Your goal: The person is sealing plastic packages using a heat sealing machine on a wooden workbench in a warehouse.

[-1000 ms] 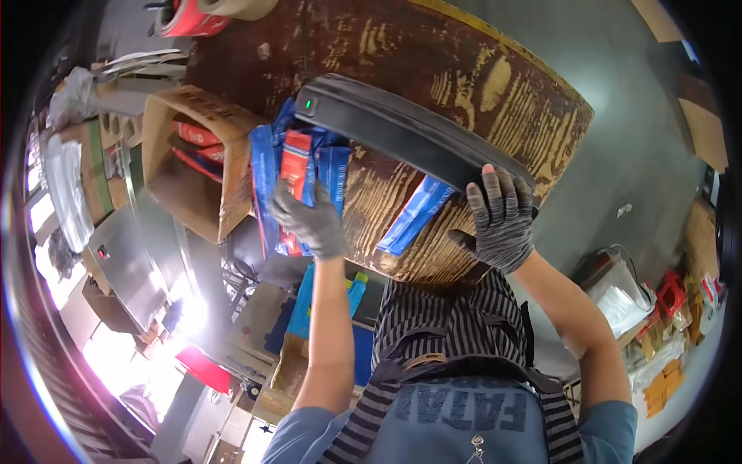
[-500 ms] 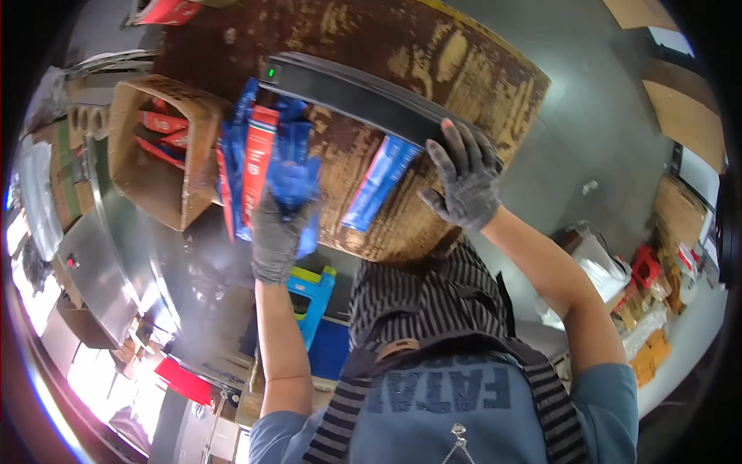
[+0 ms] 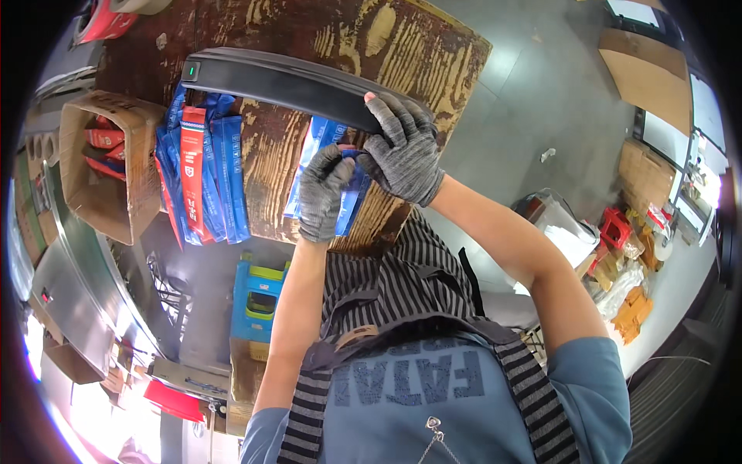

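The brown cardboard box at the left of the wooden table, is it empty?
No, the open brown cardboard box holds several red packets lying against its inner wall, beside the pile of blue packets on the wooden table.

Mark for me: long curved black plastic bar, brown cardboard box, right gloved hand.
Long curved black plastic bar [image 3: 278,81], head view, mid-span of its top face.
Brown cardboard box [image 3: 139,166], head view, right side wall.
Right gloved hand [image 3: 403,155], head view, back of the grey knit glove.
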`<state>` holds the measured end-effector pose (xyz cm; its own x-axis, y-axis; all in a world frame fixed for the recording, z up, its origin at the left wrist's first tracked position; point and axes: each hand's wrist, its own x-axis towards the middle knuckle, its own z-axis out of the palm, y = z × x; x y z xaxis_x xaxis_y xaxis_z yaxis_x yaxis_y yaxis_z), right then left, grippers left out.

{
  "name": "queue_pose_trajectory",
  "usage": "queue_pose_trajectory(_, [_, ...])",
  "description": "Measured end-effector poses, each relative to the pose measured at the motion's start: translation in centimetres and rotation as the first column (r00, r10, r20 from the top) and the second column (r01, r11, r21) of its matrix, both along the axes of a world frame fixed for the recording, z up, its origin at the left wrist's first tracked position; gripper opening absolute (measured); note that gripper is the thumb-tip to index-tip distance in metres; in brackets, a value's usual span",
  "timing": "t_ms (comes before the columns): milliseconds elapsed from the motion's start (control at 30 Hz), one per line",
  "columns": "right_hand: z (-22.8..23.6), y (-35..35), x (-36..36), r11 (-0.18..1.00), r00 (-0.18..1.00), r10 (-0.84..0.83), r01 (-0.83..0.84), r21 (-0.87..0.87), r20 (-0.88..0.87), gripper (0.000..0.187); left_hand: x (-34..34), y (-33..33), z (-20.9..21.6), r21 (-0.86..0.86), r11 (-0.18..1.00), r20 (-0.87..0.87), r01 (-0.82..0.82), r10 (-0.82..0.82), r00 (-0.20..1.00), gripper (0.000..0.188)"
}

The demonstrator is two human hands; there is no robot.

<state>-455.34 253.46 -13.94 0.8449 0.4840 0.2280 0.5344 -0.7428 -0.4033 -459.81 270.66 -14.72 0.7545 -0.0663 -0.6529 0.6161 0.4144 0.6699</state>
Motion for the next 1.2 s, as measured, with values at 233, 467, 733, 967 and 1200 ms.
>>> queue_pose_trajectory(233, [0.3,0.2,-0.2,0.999,1.0,-0.016,0.016,-0.034,-0.005,0.024,0.4,-0.5,-0.7,0.213,0.976,0.056,-0.035,0.024,0.998,0.008])
queue_pose_trajectory(467, [-0.4,0.3,0.0,0.998,0.998,-0.009,0.013,-0.064,0.058,0.024,0.7,-0.3,-0.9,0.263,0.958,0.103,-0.113,0.089,0.991,0.005])
queue_pose_trajectory(733, [0.3,0.6,0.2,1.0,1.0,-0.023,0.023,0.0,0.012,0.023,1.7,0.3,0.5,0.281,0.959,0.011,-0.041,0.039,0.999,0.011])
queue_pose_trajectory(967, [0.7,-0.1,0.3,0.997,0.999,-0.017,0.02,-0.071,0.042,0.021,0.8,1.4,-3.4,0.924,0.38,0.093,0.049,-0.346,0.934,0.059])
queue_pose_trajectory(1200, [2.7,0.6,0.4,0.999,0.996,-0.034,0.031,-0.029,-0.083,0.023,0.0,5.6,-3.7,0.702,0.468,-0.22,0.537,-0.574,0.789,0.048])
